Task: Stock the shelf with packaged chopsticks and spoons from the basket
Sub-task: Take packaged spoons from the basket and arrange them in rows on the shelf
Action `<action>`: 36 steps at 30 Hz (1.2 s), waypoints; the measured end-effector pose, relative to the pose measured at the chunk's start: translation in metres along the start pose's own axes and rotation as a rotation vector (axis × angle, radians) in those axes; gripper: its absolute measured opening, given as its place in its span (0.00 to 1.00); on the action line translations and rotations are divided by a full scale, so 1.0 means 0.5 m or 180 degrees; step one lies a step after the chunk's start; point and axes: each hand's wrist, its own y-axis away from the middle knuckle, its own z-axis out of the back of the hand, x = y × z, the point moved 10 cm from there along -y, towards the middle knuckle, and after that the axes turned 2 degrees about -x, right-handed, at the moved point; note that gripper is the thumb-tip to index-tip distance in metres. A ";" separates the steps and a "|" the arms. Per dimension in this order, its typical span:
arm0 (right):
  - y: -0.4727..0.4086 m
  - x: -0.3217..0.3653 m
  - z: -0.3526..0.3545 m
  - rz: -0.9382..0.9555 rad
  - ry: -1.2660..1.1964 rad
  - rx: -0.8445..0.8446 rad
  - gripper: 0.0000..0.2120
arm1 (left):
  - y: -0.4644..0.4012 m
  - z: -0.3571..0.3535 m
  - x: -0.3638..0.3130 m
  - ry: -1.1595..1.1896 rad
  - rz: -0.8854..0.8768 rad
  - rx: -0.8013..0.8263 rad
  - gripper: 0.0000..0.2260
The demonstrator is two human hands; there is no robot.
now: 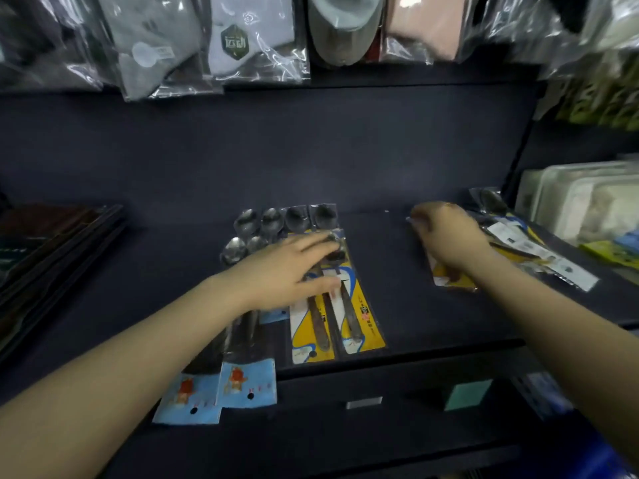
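Two hands put spoon packs on a dark shelf.

The left hand (287,267) lies flat with its fingers spread wide on the yellow spoon packs (337,305) in the middle of the shelf (155,271), and their bottom ends reach the front edge. Just left of them lie the blue spoon packs (247,371), partly under the left arm, with their blue cards sticking out over the front edge. The right hand (446,236) is curled shut on another yellow pack (449,280) that pokes out under the wrist, toward the right side of the shelf. A loose pile of packs (529,247) lies by the right edge. Dark chopstick boxes (52,243) lie along the left edge. Bagged socks (242,39) hang above the shelf.
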 end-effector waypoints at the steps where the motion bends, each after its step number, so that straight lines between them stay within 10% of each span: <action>1: -0.007 -0.050 0.015 -0.0218 -0.0038 -0.0032 0.14 | -0.006 0.018 -0.015 0.0014 -0.0053 -0.0158 0.29; 12: -0.040 -0.161 -0.016 -0.0399 0.0143 0.1045 0.21 | -0.126 0.062 -0.140 0.0212 0.0083 -0.0654 0.19; 18: -0.058 -0.083 0.044 -0.0002 -0.1992 0.0835 0.13 | -0.184 0.042 -0.091 0.2594 0.1396 -0.1264 0.24; 21: -0.021 -0.023 0.022 0.0183 -0.2905 0.1597 0.12 | -0.200 0.048 -0.116 0.3914 0.1290 -0.1669 0.10; 26: -0.078 -0.060 -0.013 0.0242 -0.2549 0.1706 0.16 | -0.170 0.065 -0.100 0.3162 0.1457 -0.2152 0.07; 31: -0.180 -0.194 -0.123 -0.0019 -0.0093 0.1366 0.21 | -0.133 0.045 -0.047 0.3062 0.1962 -0.1911 0.08; 36: -0.203 -0.165 -0.117 -0.0223 -0.1618 0.1218 0.07 | -0.155 0.040 0.005 0.2896 0.2209 -0.1316 0.07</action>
